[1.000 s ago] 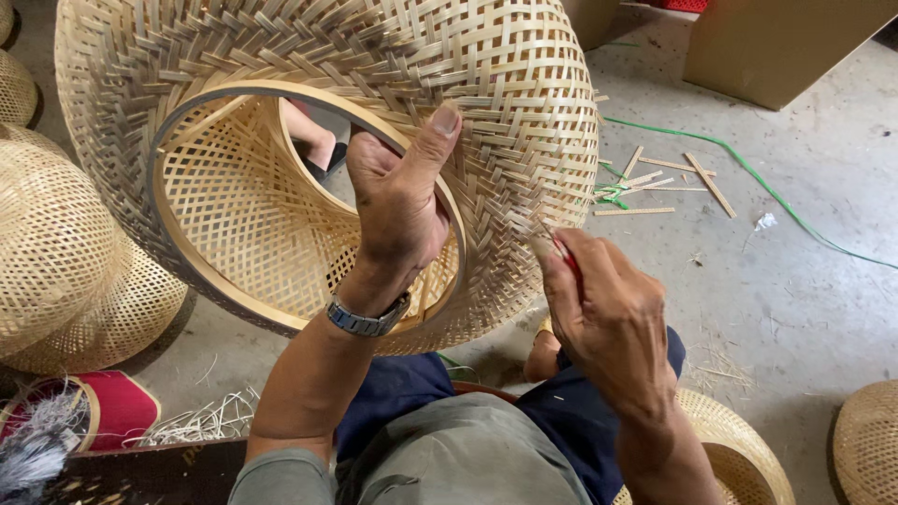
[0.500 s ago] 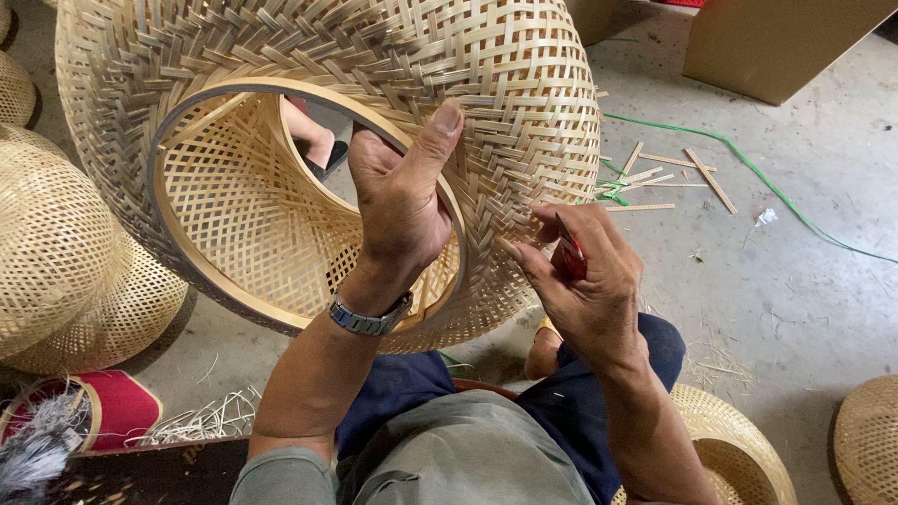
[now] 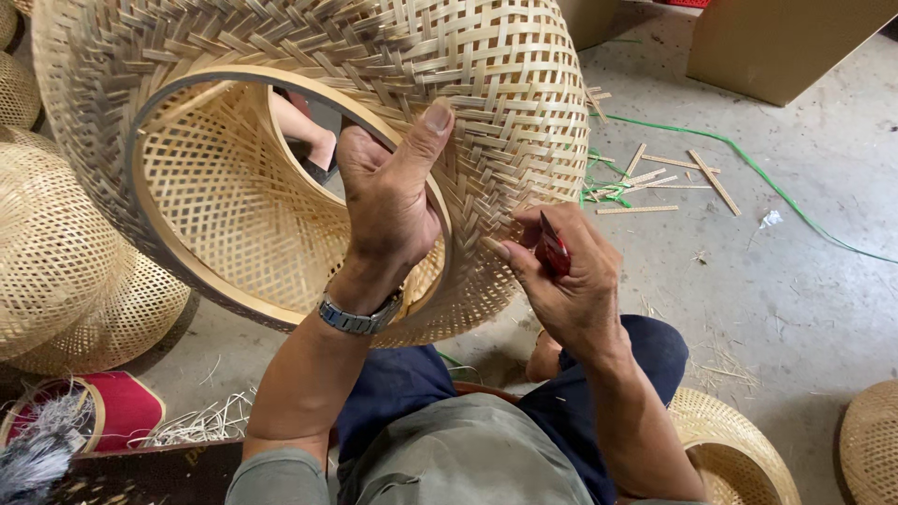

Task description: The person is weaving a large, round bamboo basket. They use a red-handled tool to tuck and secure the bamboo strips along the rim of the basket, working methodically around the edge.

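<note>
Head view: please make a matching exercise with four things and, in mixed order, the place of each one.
Things:
1. woven bamboo shade
2. red-handled tool
3. wristwatch
4. green strap

Places:
A. lying on the concrete floor
B. in the right hand
C. gripped at its rim by the left hand
D. on the left wrist

Pairs: 1-C, 2-B, 3-D, 4-A

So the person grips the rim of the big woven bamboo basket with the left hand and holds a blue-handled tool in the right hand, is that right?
Not quite. The head view shows the tool's handle in the right hand is red, not blue. The rest holds: the left hand grips the hoop rim of the big woven bamboo basket.
</note>
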